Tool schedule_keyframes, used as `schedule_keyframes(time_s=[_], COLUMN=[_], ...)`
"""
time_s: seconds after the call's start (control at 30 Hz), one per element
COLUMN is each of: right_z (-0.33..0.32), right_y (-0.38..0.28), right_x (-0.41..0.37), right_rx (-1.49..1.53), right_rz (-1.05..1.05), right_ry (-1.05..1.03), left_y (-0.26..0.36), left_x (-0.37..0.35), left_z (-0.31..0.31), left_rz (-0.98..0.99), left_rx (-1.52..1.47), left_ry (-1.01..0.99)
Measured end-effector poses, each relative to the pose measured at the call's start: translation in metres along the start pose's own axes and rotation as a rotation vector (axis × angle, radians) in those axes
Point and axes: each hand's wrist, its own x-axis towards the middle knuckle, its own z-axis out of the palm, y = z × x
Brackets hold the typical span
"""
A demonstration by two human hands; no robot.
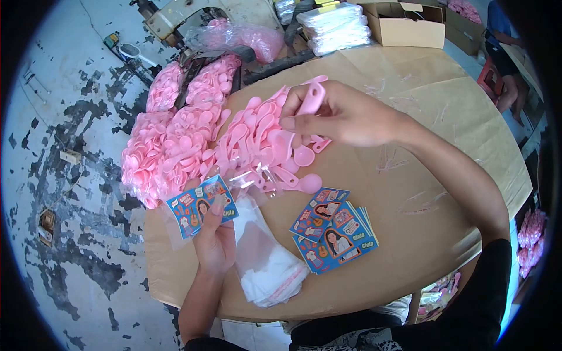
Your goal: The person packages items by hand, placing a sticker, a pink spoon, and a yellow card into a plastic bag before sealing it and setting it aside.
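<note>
Between the thumb and fingers of my left hand (pixel 214 245) is a blue printed card (pixel 188 212), with clear plastic film (pixel 174 233) behind it. My right hand (pixel 360 117) is closed on a pink plastic spoon (pixel 312 100), its holed handle sticking up past the fingers. Under that hand spreads a loose pile of pink spoons (pixel 252 131). A stack of clear plastic bags (pixel 270 266) lies beside my left hand. To the right of the bags rests a fanned stack of the same blue cards (pixel 339 243).
Bulging bags of pink spoons (pixel 170 149) line the table's left side. Behind stand stacked clear packs (pixel 336 29), a cardboard box (pixel 410 29) and a machine (pixel 175 23). Brown paper (pixel 421 158) covers the table. Another person (pixel 508 58) sits at the far right.
</note>
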Motion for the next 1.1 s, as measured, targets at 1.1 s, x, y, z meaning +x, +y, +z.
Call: schedule_keyframes(time_s=[1.1], right_z=[0.009], right_y=[-0.067], right_x=[-0.018], right_rx=[-0.294], right_rz=[-0.149], right_ry=[0.168], left_y=[0.004], left_x=[-0.002], left_z=[0.024], left_rz=[-0.082], left_rx=[-0.057], left_ry=[-0.1])
